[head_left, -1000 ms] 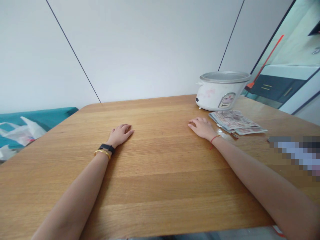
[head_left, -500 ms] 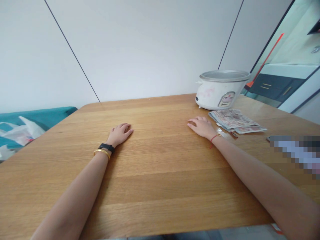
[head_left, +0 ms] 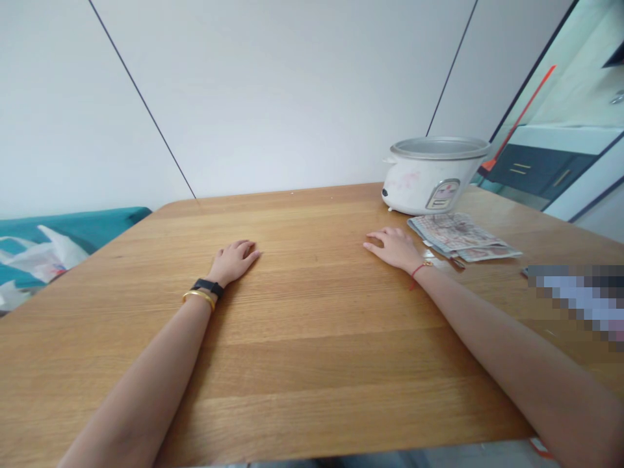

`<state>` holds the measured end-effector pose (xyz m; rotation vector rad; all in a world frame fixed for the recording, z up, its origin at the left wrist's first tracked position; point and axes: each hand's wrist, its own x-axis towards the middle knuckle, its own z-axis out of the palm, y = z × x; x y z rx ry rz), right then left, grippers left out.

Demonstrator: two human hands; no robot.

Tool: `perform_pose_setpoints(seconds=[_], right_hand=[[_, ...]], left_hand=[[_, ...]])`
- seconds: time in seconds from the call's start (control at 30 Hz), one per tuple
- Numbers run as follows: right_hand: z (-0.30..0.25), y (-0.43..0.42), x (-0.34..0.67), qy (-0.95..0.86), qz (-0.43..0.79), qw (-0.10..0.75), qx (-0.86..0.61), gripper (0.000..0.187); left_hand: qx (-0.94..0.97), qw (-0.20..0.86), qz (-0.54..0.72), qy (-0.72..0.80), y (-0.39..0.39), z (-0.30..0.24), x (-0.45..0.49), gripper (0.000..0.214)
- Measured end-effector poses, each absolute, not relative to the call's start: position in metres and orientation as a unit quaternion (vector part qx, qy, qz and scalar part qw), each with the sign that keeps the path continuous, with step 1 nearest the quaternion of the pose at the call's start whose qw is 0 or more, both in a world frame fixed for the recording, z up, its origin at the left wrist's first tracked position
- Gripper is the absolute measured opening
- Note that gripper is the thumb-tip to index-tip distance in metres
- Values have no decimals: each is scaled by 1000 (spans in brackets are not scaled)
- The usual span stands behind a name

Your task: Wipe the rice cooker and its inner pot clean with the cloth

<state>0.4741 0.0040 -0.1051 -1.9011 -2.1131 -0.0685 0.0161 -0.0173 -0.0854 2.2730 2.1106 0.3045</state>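
Observation:
My left hand (head_left: 233, 262) rests on the wooden table (head_left: 312, 312), fingers stretched out and holding nothing. A black band (head_left: 207, 287) and a gold bangle (head_left: 199, 298) circle that wrist. On the right side of the table, my right hand (head_left: 392, 249) lies with its fingers apart and nothing in them. A red string bracelet (head_left: 416, 272) is on its wrist. Just beyond the right hand lie folded checked cloths (head_left: 463, 235). Behind the cloths stands a white rice cooker (head_left: 424, 182) without a lid.
A small dark reddish item (head_left: 457, 263) lies by the right wrist. A pixelated object (head_left: 580, 296) lies at the right. Left of the table, a white plastic bag (head_left: 53, 253) sits on a teal seat (head_left: 97, 227). The pale wall (head_left: 292, 97) rises behind the table.
My right thumb has shifted very slightly outward. Otherwise both hands and the things on the table stay where they were; the view has moved a touch.

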Motion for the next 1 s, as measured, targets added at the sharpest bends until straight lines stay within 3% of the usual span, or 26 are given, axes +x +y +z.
perform_pose_setpoints(seconds=[0.83,1.0], right_hand=[[-107,6,477,-739,-30,146,-658,46],[-109,7,478,-731,-33,171,-660,53]], left_hand=[[723,3,93,684,-15,-88,15,63],[714,7,102,693,-14,-90,14,76]])
